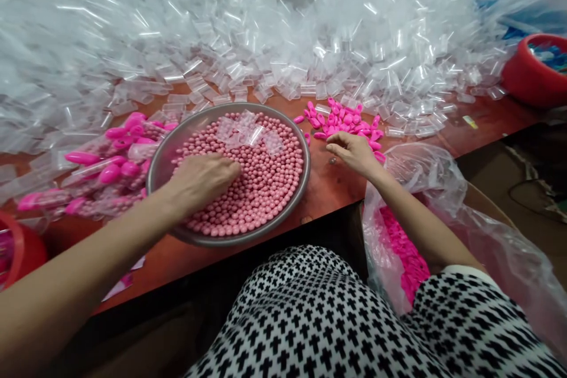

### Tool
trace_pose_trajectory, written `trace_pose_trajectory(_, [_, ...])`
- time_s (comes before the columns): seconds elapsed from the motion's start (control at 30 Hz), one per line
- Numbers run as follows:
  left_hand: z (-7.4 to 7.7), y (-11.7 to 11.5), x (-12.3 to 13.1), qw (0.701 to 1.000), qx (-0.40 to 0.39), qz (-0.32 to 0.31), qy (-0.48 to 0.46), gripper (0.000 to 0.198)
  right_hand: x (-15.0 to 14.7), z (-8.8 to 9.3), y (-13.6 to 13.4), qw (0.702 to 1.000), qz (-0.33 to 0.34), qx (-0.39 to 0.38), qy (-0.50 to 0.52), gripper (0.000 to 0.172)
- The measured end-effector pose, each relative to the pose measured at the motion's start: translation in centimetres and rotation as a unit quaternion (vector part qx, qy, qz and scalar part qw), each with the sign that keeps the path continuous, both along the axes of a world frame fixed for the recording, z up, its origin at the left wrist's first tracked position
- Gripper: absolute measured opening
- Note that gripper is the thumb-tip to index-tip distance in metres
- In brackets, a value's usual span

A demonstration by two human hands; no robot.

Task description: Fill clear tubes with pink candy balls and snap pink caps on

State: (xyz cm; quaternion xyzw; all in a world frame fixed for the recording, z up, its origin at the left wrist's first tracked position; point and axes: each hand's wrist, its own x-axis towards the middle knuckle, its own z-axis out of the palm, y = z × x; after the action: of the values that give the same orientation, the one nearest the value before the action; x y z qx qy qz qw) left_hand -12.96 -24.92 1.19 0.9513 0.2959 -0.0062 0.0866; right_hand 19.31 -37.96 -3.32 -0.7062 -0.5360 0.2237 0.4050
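My left hand (206,180) is in the metal bowl (158,168), its fingers curled down into the pink beads (259,186). Whatever those fingers hold is hidden from view. Several clear plastic tubes (245,130) lie on top of the beads at the far side. To the right of the bowl, my right hand (352,153) hovers at the near edge of a small pile of bright pink caps (345,118). Its fingers are loosely bent and apart from the thumb, with nothing visible between them.
A huge heap of clear tubes (266,41) spans the back of the red table (336,180). Bead-filled tubes with pink ends (110,168) lie left of the bowl. Red containers stand at far right (527,80) and near left (26,251). A plastic bag (482,242) holds more pink caps.
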Motion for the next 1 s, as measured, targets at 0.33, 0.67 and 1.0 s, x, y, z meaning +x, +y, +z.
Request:
trace_pose_trajectory(0.33, [-1.7,-2.0,5.1,0.954,-0.191,0.076,-0.219,0.020,-2.6,-2.5,6.7,0.967,-0.009,-0.148,-0.206,0.032])
trace_pose_trajectory(0.67, [-1.1,-4.2,2.7,0.634,-0.598,0.203,-0.446,0.044,-2.4,-2.7,7.8,0.960,-0.067,-0.171,-0.211,0.024])
trace_pose_trajectory(1.0, [-1.0,-4.3,2.6,0.612,-0.625,0.109,-0.471,0.035,-4.7,3.1,4.1,0.988,0.050,0.137,0.057,0.033])
